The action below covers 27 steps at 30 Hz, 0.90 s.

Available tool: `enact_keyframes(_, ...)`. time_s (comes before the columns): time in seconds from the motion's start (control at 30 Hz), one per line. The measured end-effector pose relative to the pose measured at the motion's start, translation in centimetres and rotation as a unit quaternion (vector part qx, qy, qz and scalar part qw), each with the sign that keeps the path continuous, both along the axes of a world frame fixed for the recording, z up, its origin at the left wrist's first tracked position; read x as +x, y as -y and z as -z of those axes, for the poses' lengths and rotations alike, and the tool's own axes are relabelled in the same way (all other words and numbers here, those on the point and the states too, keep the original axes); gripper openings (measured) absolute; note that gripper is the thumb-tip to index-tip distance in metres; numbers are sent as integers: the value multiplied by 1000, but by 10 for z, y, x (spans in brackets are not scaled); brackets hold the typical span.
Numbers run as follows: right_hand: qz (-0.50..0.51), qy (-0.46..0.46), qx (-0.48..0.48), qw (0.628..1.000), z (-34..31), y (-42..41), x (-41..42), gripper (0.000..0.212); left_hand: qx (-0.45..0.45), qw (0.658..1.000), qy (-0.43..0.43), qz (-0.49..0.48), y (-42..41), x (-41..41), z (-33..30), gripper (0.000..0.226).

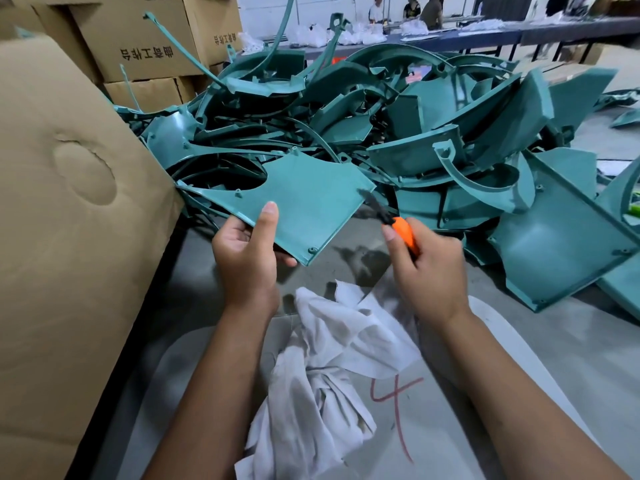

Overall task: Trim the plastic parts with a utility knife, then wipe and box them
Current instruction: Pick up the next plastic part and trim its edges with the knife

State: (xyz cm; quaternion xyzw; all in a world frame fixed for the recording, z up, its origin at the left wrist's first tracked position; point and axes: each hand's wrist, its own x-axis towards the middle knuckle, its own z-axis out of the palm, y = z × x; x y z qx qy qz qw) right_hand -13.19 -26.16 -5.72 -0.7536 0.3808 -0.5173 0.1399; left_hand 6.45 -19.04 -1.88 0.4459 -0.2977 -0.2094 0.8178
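1. Right hand (427,268) is wrapped round the orange handle of the utility knife (401,230); its dark blade end is blurred and points up-left at the right edge of the held panel, touching or just short of it, I cannot tell which.
2. Left hand (247,254) grips a flat teal plastic panel (304,202) at its near-left edge, thumb on top and fingers curled beneath, holding it tilted above the table.
3. Just below both hands a crumpled white rag (329,358) lies on the grey table (519,341), not in use, beside a red "4" marked on the surface.
4. Beyond the panel, a large heap of teal parts (398,126) covers the far side of the table.
5. At the left stands a cardboard box (69,220), close against the heap; its inside is hidden, so how many parts are packed cannot be told.
6. By my judgement the work is at the trimming step on this one panel: wiping and boxing it are not yet done, and the heap suggests most parts remain.
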Motion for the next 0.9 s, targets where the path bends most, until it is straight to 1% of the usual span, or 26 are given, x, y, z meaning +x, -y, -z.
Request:
enact_keyframes(0.1, 146, -50, 90, 984, 2, 7, -6, 47, -8, 1000, 4, -5, -1, -1, 0, 9)
enact_keyframes(0.17, 177, -55, 109, 977, 3, 7, -7, 48, -15, 1000, 0, -13, 0, -1, 0, 11)
enact_keyframes(0.23, 143, -17, 74, 987, 0, 4, -4, 47, -13, 1000, 3, -13, 0, -1, 1, 10)
enact_keyframes(0.27, 106, 3, 44, 993, -1, 2, -2, 45, -9, 1000, 7, -13, 0, -1, 2, 10)
enact_keyframes(0.33, 0, 28, -3, 1000, -2, -3, 1, 42, -2, 1000, 15, -13, 0, -2, 3, 9)
enact_keyframes(0.4, -107, 15, -9, 994, -1, -7, 4, 38, 4, 1000, 17, -18, 0, -2, 2, 9)
enact_keyframes(0.47, -163, -20, -2, 986, 2, -12, 9, 36, 7, 1000, 9, -21, 2, 0, 1, 11)
enact_keyframes(0.57, -178, -49, -12, 983, 2, -17, 14, 34, 4, 1000, -4, -21, 3, 0, 0, 15)
enact_keyframes(0.7, -180, -64, -16, 981, 2, -19, 14, 36, -5, 1000, -14, -18, 3, -2, -1, 9)
enact_keyframes(0.9, -178, -92, -8, 980, 1, -21, 16, 36, -3, 999, -23, -22, 4, 0, -3, 11)
